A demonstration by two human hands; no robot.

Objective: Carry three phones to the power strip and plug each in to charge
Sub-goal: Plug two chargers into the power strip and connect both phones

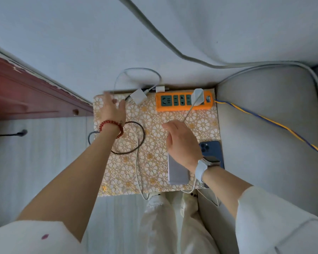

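Note:
An orange power strip (pixel 176 105) lies at the far right of a small table with a flowered cover (pixel 152 136). One white charger (pixel 197 97) is plugged into it, and its white cable runs down toward a silver phone (pixel 177 171) lying face down. A dark blue phone (pixel 214 152) lies beside it at the right edge. A second white charger (pixel 139 96) rests loose on the table, left of the strip. My left hand (pixel 112 109) hovers open just left of that loose charger. My right hand (pixel 182 142) is open above the silver phone's top end.
A black cable (pixel 136 143) loops across the table's left half, and a white cable (pixel 137 171) runs off the front edge. A grey sofa (pixel 264 134) stands at the right, with a blue-yellow cord (pixel 275 123) over it. A red-brown cabinet (pixel 26 96) is at the left.

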